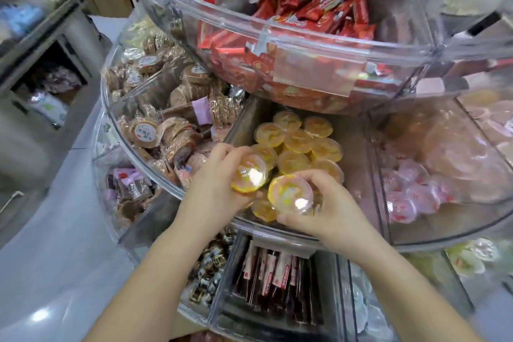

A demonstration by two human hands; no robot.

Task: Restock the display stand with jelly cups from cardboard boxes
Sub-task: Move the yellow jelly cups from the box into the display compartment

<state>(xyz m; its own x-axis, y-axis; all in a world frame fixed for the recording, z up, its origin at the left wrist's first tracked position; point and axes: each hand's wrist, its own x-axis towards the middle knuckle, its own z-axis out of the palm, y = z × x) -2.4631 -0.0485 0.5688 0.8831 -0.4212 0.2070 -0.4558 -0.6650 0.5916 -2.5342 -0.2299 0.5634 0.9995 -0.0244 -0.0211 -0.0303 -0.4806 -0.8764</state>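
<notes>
Tiered round display stand of clear acrylic (277, 226), divided into wedge compartments. The landmark is its middle-tier compartment of yellow jelly cups (298, 141), partly filled. Above this compartment sits a bin of red foil-wrapped bars (313, 12); to its left, brown wrapped round cakes (155, 130); to its right, pink jelly cups (408, 189); below it, dark red stick packets (273, 277). At the compartment's front edge, the left hand (213, 183) grasps one yellow, clear-lidded plastic jelly cup (249, 175); the right hand (327, 203) grasps a second such cup (290, 193). No cardboard box is in view. Each cup is probably light, with thin walls and a slick film lid; it is best held around the rim, not squeezed at the sides.
</notes>
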